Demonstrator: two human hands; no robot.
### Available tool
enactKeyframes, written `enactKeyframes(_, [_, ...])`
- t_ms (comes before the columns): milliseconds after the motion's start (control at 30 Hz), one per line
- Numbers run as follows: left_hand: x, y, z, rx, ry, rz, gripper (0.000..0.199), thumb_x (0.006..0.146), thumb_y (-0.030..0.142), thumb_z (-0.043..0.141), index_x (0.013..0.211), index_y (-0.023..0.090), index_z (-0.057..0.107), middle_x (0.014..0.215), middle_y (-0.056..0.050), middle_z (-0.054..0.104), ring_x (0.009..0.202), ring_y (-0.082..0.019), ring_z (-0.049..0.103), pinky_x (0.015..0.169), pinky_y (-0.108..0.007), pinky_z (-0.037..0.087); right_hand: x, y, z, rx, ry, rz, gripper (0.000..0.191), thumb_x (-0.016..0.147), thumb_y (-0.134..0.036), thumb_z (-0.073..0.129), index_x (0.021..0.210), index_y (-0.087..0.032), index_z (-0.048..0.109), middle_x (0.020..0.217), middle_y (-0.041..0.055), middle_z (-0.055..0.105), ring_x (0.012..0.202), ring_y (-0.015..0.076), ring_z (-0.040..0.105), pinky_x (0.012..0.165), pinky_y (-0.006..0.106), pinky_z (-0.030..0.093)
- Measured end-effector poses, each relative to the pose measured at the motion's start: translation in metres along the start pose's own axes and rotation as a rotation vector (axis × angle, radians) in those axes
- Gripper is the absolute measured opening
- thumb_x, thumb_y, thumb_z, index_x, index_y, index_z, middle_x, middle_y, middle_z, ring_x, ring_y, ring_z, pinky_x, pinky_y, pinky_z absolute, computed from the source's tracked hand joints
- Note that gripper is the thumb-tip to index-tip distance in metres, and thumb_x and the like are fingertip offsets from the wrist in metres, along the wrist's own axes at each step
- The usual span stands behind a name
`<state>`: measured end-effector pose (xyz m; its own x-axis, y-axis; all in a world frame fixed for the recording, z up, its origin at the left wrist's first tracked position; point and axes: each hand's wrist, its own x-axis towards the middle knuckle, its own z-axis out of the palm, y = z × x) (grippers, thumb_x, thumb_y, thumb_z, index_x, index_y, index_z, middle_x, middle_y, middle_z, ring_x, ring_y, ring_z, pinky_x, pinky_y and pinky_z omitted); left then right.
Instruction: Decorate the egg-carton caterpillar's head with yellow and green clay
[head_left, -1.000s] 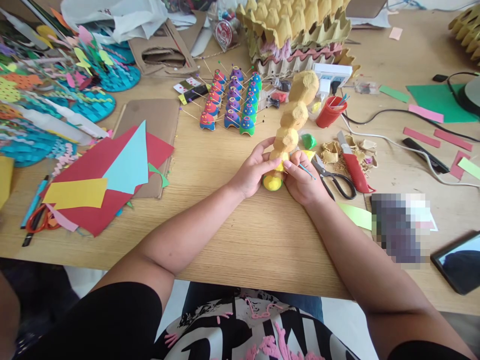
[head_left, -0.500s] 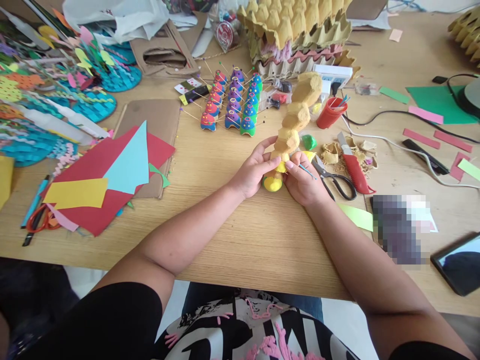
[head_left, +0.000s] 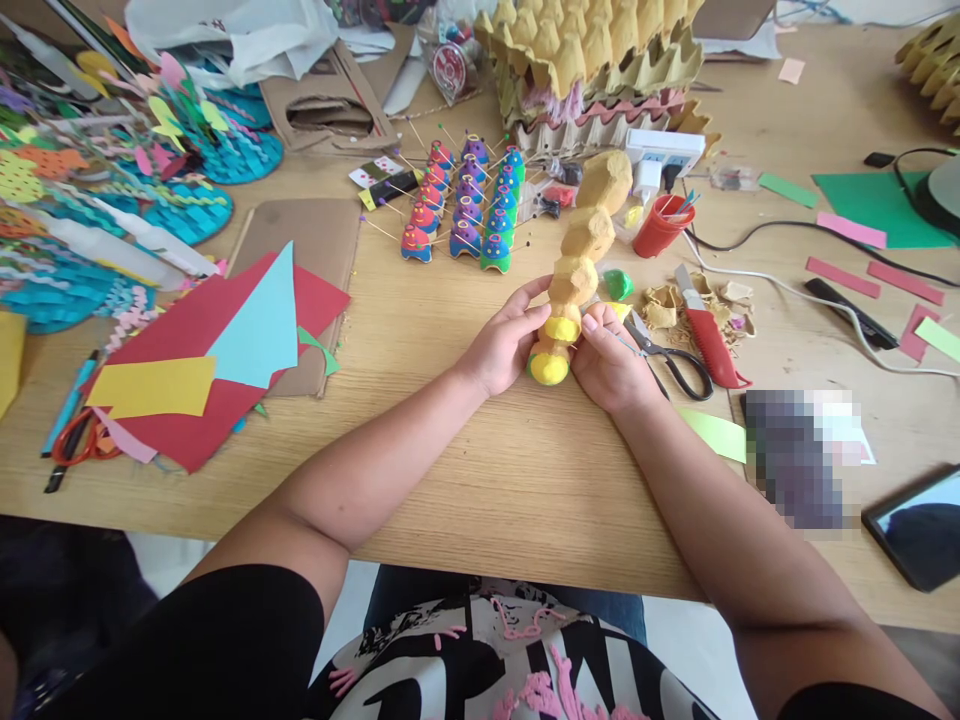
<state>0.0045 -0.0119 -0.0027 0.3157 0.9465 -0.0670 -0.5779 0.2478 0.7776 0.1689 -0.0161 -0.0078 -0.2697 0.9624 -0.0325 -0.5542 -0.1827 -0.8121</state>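
Note:
Between both hands stands a strip of egg carton cups [head_left: 586, 235], tan and bumpy, its near end covered in yellow with a little green at the edge. My left hand [head_left: 499, 345] is closed on the strip's left side, thumb near the yellow band. My right hand [head_left: 616, 365] grips the right side close to the same band, thumb against it. A thin blue stick pokes out past the right-hand fingers, mostly hidden. A green lump [head_left: 619, 284] and a yellow piece lie just beyond the right hand, by black-handled scissors [head_left: 679, 368].
Rows of painted carton caterpillars [head_left: 465, 205] stand behind the hands. Farther back are stacked egg trays [head_left: 592, 60]. Right: a red cup [head_left: 664, 226], a red-handled knife [head_left: 709, 335], cables and a phone [head_left: 919, 530]. Left: coloured paper [head_left: 259, 330] and blue paper crafts [head_left: 187, 215].
The strip has turned slightly, its far end shifting left and down. More of the yellow band now shows between the thumbs, which have drawn a little apart.

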Motion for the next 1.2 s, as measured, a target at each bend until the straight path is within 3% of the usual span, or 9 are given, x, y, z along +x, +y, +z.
enactKeyframes(133, [-0.0007, -0.0006, -0.0010, 0.019, 0.004, 0.002, 0.070, 0.082, 0.038, 0.089, 0.145, 0.028, 0.061, 0.107, -0.001, 0.082, 0.093, -0.019, 0.077, 0.087, -0.032, 0.059, -0.0002, -0.0001, 0.0000, -0.008, 0.004, 0.011, 0.060, 0.072, -0.045, 0.104, 0.081, -0.026, 0.048, 0.081, -0.0058, 0.054, 0.075, 0.0132, 0.053, 0.066, 0.028, 0.045])
enactKeyframes(233, [-0.0015, -0.0012, -0.0011, 0.024, 0.006, 0.010, 0.069, 0.082, 0.036, 0.090, 0.145, 0.028, 0.061, 0.101, 0.001, 0.082, 0.086, -0.015, 0.074, 0.081, -0.028, 0.056, -0.0003, -0.0002, 0.0008, -0.028, 0.007, 0.004, 0.061, 0.073, -0.045, 0.104, 0.081, -0.026, 0.047, 0.081, -0.0058, 0.052, 0.074, 0.0138, 0.051, 0.066, 0.029, 0.044])
enactKeyframes(500, [-0.0032, -0.0003, 0.0020, 0.043, 0.020, 0.001, 0.069, 0.082, 0.035, 0.091, 0.143, 0.027, 0.060, 0.100, 0.001, 0.081, 0.088, -0.015, 0.073, 0.087, -0.029, 0.055, 0.0003, 0.0008, 0.0011, -0.011, 0.008, 0.009, 0.059, 0.073, -0.041, 0.104, 0.081, -0.026, 0.047, 0.081, -0.0060, 0.054, 0.075, 0.0132, 0.054, 0.066, 0.029, 0.044])
enactKeyframes(667, [-0.0022, -0.0018, 0.0010, 0.047, 0.022, -0.001, 0.071, 0.082, 0.038, 0.091, 0.145, 0.029, 0.060, 0.101, 0.002, 0.082, 0.091, -0.017, 0.076, 0.092, -0.032, 0.058, 0.0003, 0.0004, 0.0026, 0.000, 0.004, -0.005, 0.058, 0.074, -0.047, 0.103, 0.081, -0.027, 0.049, 0.083, -0.0052, 0.059, 0.077, 0.0144, 0.057, 0.069, 0.030, 0.049])
enactKeyframes(867, [-0.0009, -0.0027, 0.0003, 0.044, 0.002, -0.007, 0.072, 0.082, 0.049, 0.091, 0.146, 0.029, 0.063, 0.120, -0.004, 0.084, 0.116, -0.025, 0.079, 0.104, -0.039, 0.059, -0.0004, -0.0012, 0.0055, -0.037, 0.045, -0.006, 0.063, 0.070, -0.046, 0.104, 0.081, -0.027, 0.045, 0.081, -0.0050, 0.057, 0.076, 0.0150, 0.055, 0.070, 0.031, 0.049])
enactKeyframes(1000, [-0.0011, -0.0014, -0.0006, 0.043, 0.004, -0.028, 0.084, 0.077, 0.044, 0.096, 0.152, 0.030, 0.060, 0.114, -0.003, 0.084, 0.111, -0.024, 0.079, 0.103, -0.037, 0.059, 0.0003, -0.0012, 0.0047, -0.032, 0.050, -0.022, 0.065, 0.072, -0.055, 0.101, 0.080, -0.027, 0.043, 0.078, -0.0051, 0.053, 0.073, 0.0151, 0.052, 0.068, 0.031, 0.047])
enactKeyframes(1200, [0.0000, -0.0013, -0.0016, 0.026, 0.024, -0.022, 0.080, 0.079, 0.044, 0.095, 0.150, 0.029, 0.061, 0.116, -0.003, 0.083, 0.106, -0.020, 0.078, 0.101, -0.034, 0.057, -0.0003, -0.0012, 0.0053, -0.030, 0.032, -0.010, 0.064, 0.068, -0.045, 0.106, 0.082, -0.027, 0.046, 0.080, -0.0064, 0.056, 0.074, 0.0137, 0.054, 0.068, 0.029, 0.048])
